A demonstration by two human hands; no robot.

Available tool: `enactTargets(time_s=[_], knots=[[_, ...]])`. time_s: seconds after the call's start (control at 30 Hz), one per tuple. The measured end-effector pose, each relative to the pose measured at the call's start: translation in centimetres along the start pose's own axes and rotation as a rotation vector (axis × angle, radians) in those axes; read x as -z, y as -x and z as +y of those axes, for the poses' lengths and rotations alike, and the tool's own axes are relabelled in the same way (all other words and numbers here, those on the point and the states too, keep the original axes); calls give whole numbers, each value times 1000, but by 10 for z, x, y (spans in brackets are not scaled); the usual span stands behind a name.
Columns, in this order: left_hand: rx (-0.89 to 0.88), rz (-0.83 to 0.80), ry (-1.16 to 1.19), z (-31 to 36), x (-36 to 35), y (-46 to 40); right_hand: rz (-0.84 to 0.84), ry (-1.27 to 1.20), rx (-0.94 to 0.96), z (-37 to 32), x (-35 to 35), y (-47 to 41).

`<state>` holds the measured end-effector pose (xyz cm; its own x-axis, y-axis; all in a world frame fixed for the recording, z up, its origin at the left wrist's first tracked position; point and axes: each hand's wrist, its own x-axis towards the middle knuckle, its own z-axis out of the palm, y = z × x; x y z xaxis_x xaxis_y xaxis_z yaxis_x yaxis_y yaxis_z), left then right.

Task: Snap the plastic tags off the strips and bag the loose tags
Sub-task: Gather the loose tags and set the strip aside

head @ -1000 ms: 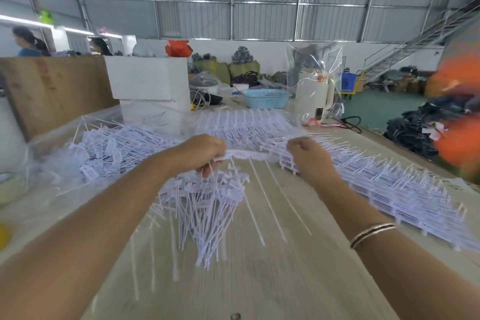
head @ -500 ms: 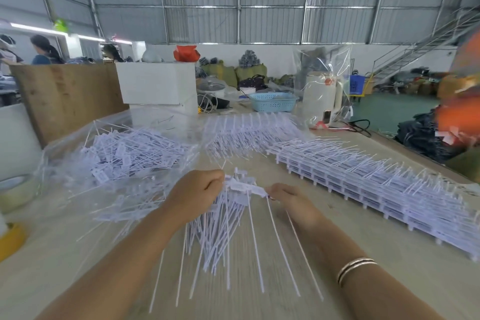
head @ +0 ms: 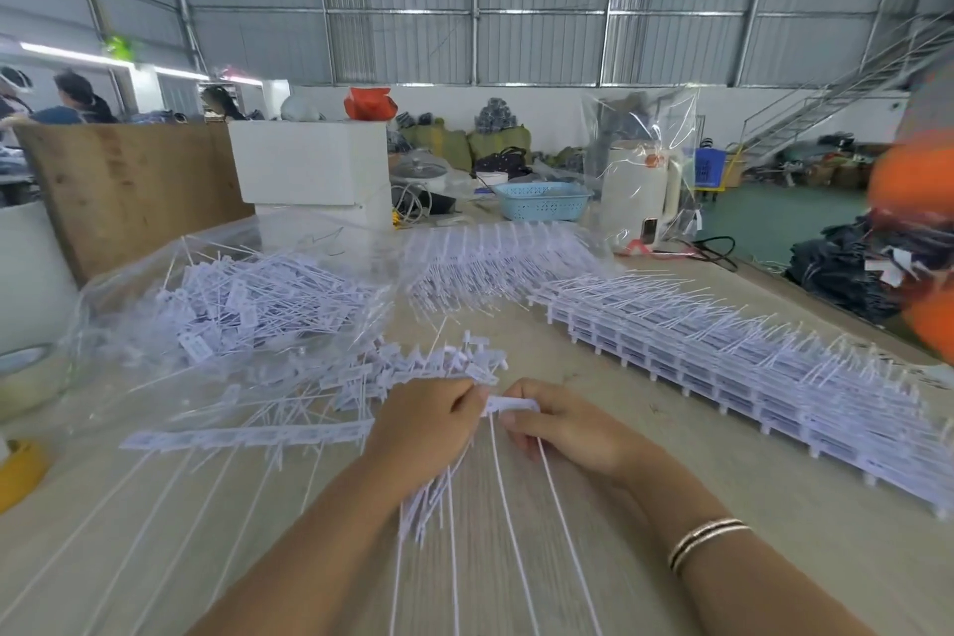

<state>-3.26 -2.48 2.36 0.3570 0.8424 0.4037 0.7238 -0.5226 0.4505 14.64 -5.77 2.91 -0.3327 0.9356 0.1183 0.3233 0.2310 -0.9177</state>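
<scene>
Snapping now: we hold the last bit of a strip [head: 508, 404] between both hands, low over the counter [head: 697, 434].
Left hand: our left hand [head: 428, 424] is curled round a bunch of loose tags [head: 439, 491], heads fanned out beyond the knuckles, tails hanging back toward us under the palm.
Right hand: our right hand [head: 562, 429] pinches the strip's end just right of the left thumb; fingers bent, thumb on top.
Strip axis: it runs left to right across the small gap between the hands, so we judge the break comes from twisting one hand against the other.
Tag tails: two or three thin tails trail from the strip toward us, between the wrists.
Bag: the clear bag [head: 170, 305], already holding many tags, lies ahead and left of the left hand, which is the nearer one for the drop.
Spare strip: one bare-looking strip [head: 248, 436] lies flat just left of the left hand, long axis left to right.
Stock: stacked full strips [head: 748, 377] run ahead and right of the right hand, well within its side.
</scene>
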Motion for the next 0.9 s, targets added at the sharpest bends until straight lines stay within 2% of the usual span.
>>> enactTargets(time_s=[0.07,0.2,0.37,0.47,0.6,0.67,0.83,0.9], knots=[[31,-6,43,-2,-1,0,-5,50,15,0,-1,-2],[66,-59,132,1,-2,0,17,-36,54,0,-7,-7],[121,-63,384,1,5,2,129,-99,157,4,-18,-12],[204,-17,589,5,7,1,223,-77,257,4,-25,-14],[199,46,676,13,7,0,283,-184,371,1,-27,-15],[183,51,716,17,7,1,261,-259,410,1,-29,-14],[310,76,887,13,13,2,268,-667,338,4,-17,-17],[230,78,831,9,16,4,306,-603,287,9,-9,-19]])
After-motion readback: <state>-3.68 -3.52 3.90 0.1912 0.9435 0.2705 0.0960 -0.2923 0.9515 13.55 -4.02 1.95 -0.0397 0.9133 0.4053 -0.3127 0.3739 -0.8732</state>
